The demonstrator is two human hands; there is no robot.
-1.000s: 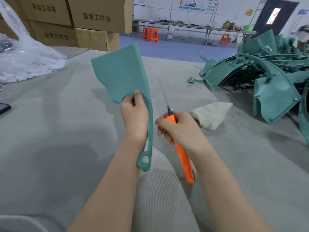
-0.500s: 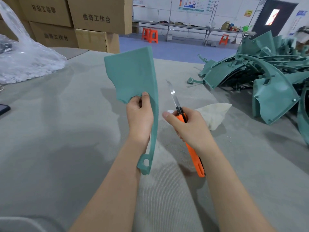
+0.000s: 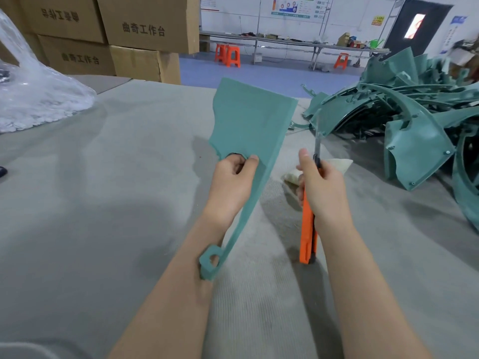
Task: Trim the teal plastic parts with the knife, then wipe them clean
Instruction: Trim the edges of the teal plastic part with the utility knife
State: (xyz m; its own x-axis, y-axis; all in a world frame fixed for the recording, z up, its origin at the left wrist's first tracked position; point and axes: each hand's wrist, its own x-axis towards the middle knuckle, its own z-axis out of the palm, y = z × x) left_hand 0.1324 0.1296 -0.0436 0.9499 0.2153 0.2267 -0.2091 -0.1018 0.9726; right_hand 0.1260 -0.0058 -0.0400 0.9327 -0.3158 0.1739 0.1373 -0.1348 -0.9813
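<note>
My left hand [image 3: 232, 181] grips a flat teal plastic part [image 3: 248, 123] by its lower notch and holds it upright above the grey felt table [image 3: 103, 203]. The part narrows downward into a thin curved strip that ends in a ring tab by my forearm. My right hand [image 3: 321, 183] is shut on an orange-handled knife [image 3: 307, 229], blade pointing up, just right of the part's edge and apart from it. A cream wiping cloth [image 3: 339, 164] lies on the table behind my right hand, partly hidden by it.
A heap of teal plastic parts [image 3: 414, 120] fills the table's right side. A clear plastic bag [image 3: 33, 99] sits at the far left, with stacked cardboard boxes [image 3: 108, 35] behind it. A dark object [image 3: 2, 172] pokes in at the left edge.
The teal part has shifted right in view and turned its face more toward me. My right hand lifted the knife so the blade stands nearly vertical, farther right of the part's edge.
</note>
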